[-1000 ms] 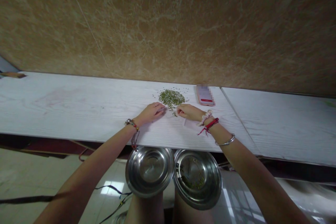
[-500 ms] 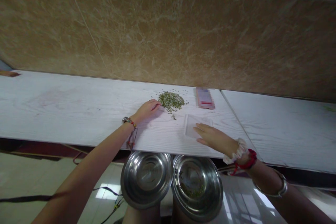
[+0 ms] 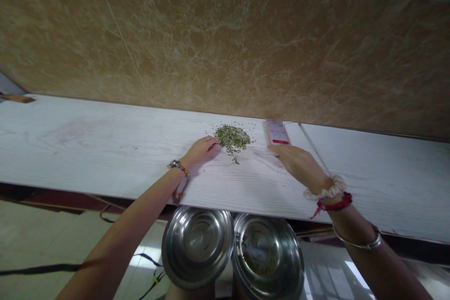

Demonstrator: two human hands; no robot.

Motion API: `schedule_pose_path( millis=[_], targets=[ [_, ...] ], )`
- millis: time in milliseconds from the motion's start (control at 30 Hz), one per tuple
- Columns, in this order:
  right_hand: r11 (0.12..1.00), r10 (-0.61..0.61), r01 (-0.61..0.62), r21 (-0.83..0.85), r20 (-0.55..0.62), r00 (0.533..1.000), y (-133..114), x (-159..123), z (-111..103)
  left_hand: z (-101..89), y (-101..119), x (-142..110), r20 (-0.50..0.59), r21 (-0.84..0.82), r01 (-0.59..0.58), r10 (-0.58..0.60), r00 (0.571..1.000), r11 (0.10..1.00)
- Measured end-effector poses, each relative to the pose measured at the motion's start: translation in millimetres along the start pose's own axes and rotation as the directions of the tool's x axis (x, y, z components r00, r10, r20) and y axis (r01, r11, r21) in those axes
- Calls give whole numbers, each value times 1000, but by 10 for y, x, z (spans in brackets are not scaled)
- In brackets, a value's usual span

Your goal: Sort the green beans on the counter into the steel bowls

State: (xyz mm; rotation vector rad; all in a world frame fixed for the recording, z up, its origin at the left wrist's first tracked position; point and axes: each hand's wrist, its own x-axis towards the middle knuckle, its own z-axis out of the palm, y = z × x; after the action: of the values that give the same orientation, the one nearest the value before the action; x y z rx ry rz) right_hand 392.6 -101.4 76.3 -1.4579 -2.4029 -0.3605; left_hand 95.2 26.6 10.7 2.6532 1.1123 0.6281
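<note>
While the left hand [image 3: 201,151] rests at the near left edge of the loose pile of small green seeds [image 3: 232,137], its fingers are bent and bunched low, fingertips at the outermost seeds; whether any are pinched, I cannot tell. One finger ring [image 3: 207,139] on it.

Right hand [image 3: 293,161]: palm down, fingers lying close together, reaching across the lower end of the smartphone [image 3: 279,133]. Touching it or just above, I can't make out from here; fingertips partly hidden, grip unclear.

Writing: phone screen lit, pale with a red bar low down; upper part pixelated, lettering too small to read.

Count: one seed pile, mid-worktop [image 3: 105,145], with strays around it and a small trail toward the near edge. One phone, right of the pile, near the wall [image 3: 225,47]. Two steel bowls side by side below the worktop's front edge, above the person's legs; the right bowl [image 3: 292,253] has green seeds scattered in its bottom, the left bowl [image 3: 174,248] shows shiny metal. Right wrist and forearm: one pale scrunchie [image 3: 333,188], one red band [image 3: 336,203], one silver bangle [image 3: 377,239].
</note>
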Motion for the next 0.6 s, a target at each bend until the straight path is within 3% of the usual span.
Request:
schedule_pose_path(
  millis=[267, 400, 500, 600],
  targets=[
    [978, 134, -81, 190, -287, 949, 83, 238, 430, 12, -3, -58, -130, -56, -15, 8, 991, 998],
    [978, 95, -1, 210, -440, 893, 53, 210, 606, 18, -39, -74, -207, -112, 30, -53, 977, 993],
    [984, 46, 52, 169, -527, 848, -6, 166, 639, 15, -46, -82, -177, -131, 43, -66, 982, 991],
    [983, -6, 105, 150, -547, 837, -63, 141, 614, 13, -31, -97, -130, -124, 47, -63, 989, 991]
  ],
)
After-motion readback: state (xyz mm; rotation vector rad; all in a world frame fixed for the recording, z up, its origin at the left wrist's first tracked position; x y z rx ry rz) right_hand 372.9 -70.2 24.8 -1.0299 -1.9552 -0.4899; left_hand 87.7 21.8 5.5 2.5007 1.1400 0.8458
